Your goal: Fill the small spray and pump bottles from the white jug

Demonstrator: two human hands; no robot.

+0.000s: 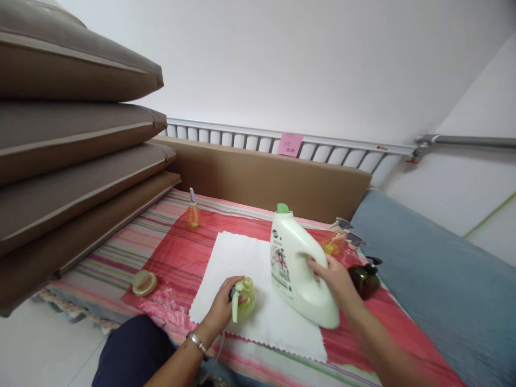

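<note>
My left hand (223,307) is closed round a small yellow-green spray bottle (244,299) that rests on a white cloth (242,258). My right hand (336,279) grips the handle of a large white detergent jug (299,263) with a green cap, which stands on the same cloth and leans to the right. The cloth lies on a red plastic sheet (181,258) spread over a striped cover.
An orange spray bottle (193,212) stands at the back of the red sheet. A round beige lid (144,282) lies at the left. Orange trigger bottles (334,242) and a dark green bottle (365,279) sit at the right. Stacked brown cushions (72,161) rise at the left.
</note>
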